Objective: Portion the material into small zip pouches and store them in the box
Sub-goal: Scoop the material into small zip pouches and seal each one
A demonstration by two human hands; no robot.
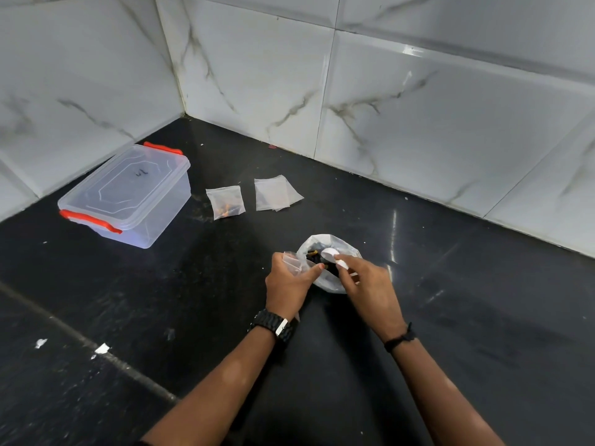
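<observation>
Where the hands meet, low centre of view: work in progress over the supply bag.
Material: dark and orange bits inside an open clear bag [333,278] standing on the tabletop.
Left hand [288,281]: fingers curled round a small empty zip pouch [293,260], held just beside the bag's mouth; black watch [276,326] on the wrist.
Right hand [370,284]: pinches the handle of a white scoop [331,254], its bowl over the bag opening; dark band on the wrist.
Filled pouch [226,202]: flat on the tabletop, orange bits at its lower edge, well apart from the hands.
Spare pouches [276,194]: small overlapping stack, just right of the filled one.
Box [127,196]: clear plastic, lid on, red latches, far left near the wall.
Tabletop [483,317]: black, glossy, speckled with white flecks.
Room: corner of grey-veined white marble tiles [418,107].
</observation>
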